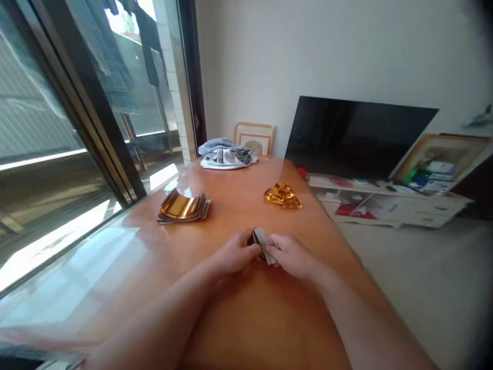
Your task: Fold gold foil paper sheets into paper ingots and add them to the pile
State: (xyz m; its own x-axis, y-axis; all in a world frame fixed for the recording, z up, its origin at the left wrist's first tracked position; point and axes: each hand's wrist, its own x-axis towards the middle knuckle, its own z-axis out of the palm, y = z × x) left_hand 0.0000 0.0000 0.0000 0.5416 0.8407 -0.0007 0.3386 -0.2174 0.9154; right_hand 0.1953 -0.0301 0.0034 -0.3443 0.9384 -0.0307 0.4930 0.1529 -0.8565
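Between my two hands, just above the near middle of the wooden table, is a small folded sheet of paper [264, 245] with a pale grey outer side. My left hand [238, 252] pinches its left edge, thumb on top. From the other side my right hand [288, 253] grips the right edge with closed fingers. A stack of shiny gold foil paper [181, 206] lies to the left beyond my left hand, its sheets curling up. Ahead and to the right sits a crumpled or folded gold foil piece [283, 196].
The long wooden table [234, 192] runs away from me beside a glass sliding door [96, 103]. A pile of cloth [226, 154] rests at its far end near a framed picture [254, 137]. On the right stand a large television [354, 136] and a low white cabinet [404, 208].
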